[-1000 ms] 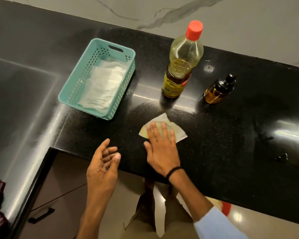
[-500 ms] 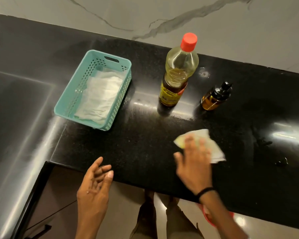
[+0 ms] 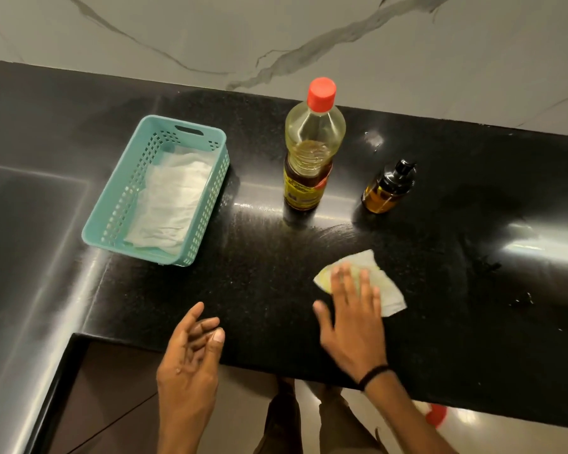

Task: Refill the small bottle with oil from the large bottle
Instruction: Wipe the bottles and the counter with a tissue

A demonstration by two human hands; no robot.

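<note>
Black granite counter [image 3: 259,283], marble wall behind. Right hand [image 3: 353,322] lies flat, fingers spread, pressing a yellow-stained tissue [image 3: 389,298] onto the counter. Left hand [image 3: 187,365] is loosely curled and empty at the counter edge. Step looks like wiping up a spill: press evenly, sweep clear of the bottles. Large bottle [image 3: 309,152] upright, red cap up, long axis vertical. Small bottle [image 3: 386,190] near its right, upright, pump top up, apart from the tissue.

Glossy black granite counter [image 3: 145,306], white veined marble wall [image 3: 210,31], tiled floor [image 3: 243,421].
</note>
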